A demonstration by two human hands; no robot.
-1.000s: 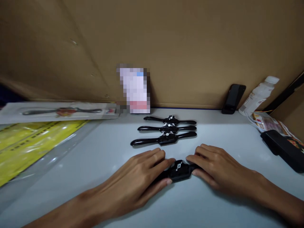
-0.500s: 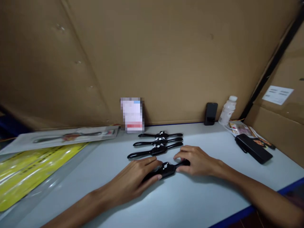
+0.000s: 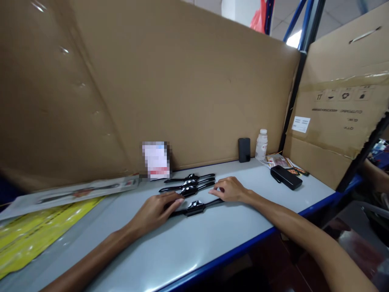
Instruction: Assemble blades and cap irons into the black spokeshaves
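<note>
Several black spokeshaves with silver screws lie roughly parallel on the grey tabletop (image 3: 127, 247). The nearest spokeshave (image 3: 195, 208) stands a little apart from the others. Just behind it is another spokeshave (image 3: 189, 191), its left handle hidden under my left hand (image 3: 158, 209), whose thumb and fingers close around that end. My right hand (image 3: 228, 189) hovers by the right handle tips, fingers curved and apart, with no tool visible in them. Farther back lie a middle spokeshave (image 3: 170, 189) and a rear spokeshave (image 3: 192, 177).
A phone with a blurred screen (image 3: 156, 160) leans on the cardboard wall (image 3: 182, 81). At right are a dark phone (image 3: 244, 150), a plastic bottle (image 3: 261, 145) and a black power bank (image 3: 286, 177). Plastic packaging (image 3: 82, 192) and yellow sheets (image 3: 45, 231) cover the left side.
My hands have come off the nearest spokeshave and moved back to the one behind it. The view has tilted up and turned right, showing more of the carton and the table's front edge.
</note>
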